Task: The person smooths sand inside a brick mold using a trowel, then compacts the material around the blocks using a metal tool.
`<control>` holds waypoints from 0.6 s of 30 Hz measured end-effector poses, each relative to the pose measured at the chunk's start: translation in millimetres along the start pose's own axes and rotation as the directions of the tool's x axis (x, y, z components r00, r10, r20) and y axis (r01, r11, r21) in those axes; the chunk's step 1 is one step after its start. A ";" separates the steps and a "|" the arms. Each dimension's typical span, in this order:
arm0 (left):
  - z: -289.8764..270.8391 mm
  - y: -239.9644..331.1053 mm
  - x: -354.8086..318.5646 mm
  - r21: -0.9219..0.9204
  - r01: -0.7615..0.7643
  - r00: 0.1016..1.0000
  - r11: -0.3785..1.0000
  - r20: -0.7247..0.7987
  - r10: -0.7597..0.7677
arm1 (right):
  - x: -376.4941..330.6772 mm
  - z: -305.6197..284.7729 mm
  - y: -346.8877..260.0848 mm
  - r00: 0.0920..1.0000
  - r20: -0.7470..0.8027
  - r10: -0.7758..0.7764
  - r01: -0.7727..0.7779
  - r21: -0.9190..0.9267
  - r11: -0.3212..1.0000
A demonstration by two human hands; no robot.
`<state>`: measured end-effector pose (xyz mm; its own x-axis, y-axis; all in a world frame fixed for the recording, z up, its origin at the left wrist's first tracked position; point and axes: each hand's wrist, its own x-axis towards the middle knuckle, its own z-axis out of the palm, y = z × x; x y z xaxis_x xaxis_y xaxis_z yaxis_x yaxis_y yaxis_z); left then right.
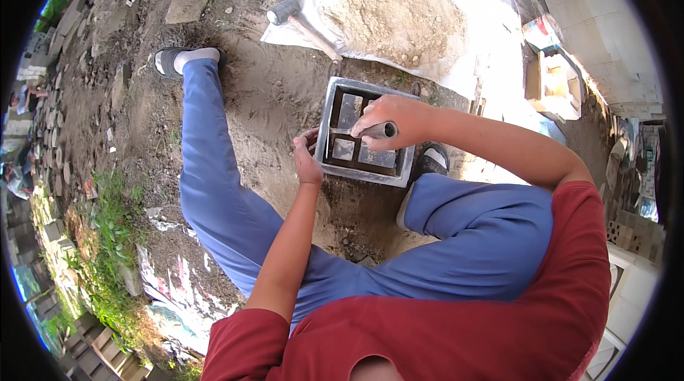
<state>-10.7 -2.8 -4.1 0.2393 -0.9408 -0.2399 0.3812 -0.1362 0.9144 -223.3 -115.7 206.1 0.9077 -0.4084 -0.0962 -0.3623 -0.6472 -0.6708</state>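
A grey rectangular mould frame (pixel 367 176) rests on the dirt between my feet, with dark flat plates (pixel 349 111) inside, parted by narrow gaps. My left hand (pixel 308 161) is at the frame's left side, its fingers curled around the edge. Over the frame's right half, my right hand (pixel 400 117) is closed around a grey hollow tube (pixel 387 130), whose round open end shows below the fist. The hand covers part of the plates and the frame's upper right corner. Whatever the tube's other end touches is hidden.
A mallet (pixel 283 12) lies beyond the frame, across the edge of a white sheet (pixel 278 33) that holds a sand heap (pixel 399 21). At the right stands a box (pixel 566 92). A stone slab (pixel 191 2) lies far left. My sandaled feet flank the frame.
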 end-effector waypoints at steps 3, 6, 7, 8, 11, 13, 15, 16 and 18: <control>-4.4 -0.1 2.1 0.025 -0.020 1.000 0.999 -0.016 0.021 | 10.0 7.8 -0.7 0.996 0.024 -0.090 0.086 0.119 0.989; -6.3 -1.5 1.1 -0.019 0.028 1.000 0.999 -0.009 -0.028 | 15.0 -6.2 -1.8 0.995 0.056 0.080 -0.088 0.159 0.983; -3.9 -1.7 3.2 0.007 0.010 1.000 1.000 -0.010 -0.010 | 16.7 -7.3 3.2 0.997 0.024 0.069 -0.072 0.142 0.987; -3.1 -1.7 2.7 0.009 0.014 1.000 1.000 -0.008 -0.014 | 15.9 -6.4 2.1 0.997 0.023 0.072 -0.074 0.146 0.987; -1.4 -2.8 1.1 -0.007 -0.015 0.999 1.000 -0.050 0.015 | 7.9 -3.0 9.0 0.998 0.031 0.051 -0.054 0.092 0.994; -5.0 -2.8 5.4 0.055 -0.037 0.999 0.998 -0.020 0.039 | 7.0 -5.5 13.1 0.997 0.000 0.083 -0.082 0.126 0.989; -6.2 -4.3 4.8 0.048 -0.037 0.999 0.998 -0.017 0.038 | 4.8 -11.2 12.0 0.989 -0.114 0.090 -0.083 0.063 0.995; -8.1 -4.4 3.7 0.044 -0.035 0.999 0.998 -0.014 0.035 | 6.4 -15.5 9.8 0.989 -0.114 0.089 -0.082 0.067 0.994; -8.5 -3.4 3.1 0.038 -0.031 0.999 0.999 -0.021 0.031 | 7.6 -26.4 9.3 0.974 -0.083 0.212 -0.191 0.210 0.959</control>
<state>-3.6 -2.6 -10.7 0.2695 -0.9381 -0.2177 0.3392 -0.1191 0.9332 -225.4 -141.8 218.5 0.7897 -0.5880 -0.1752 -0.4762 -0.4073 -0.7793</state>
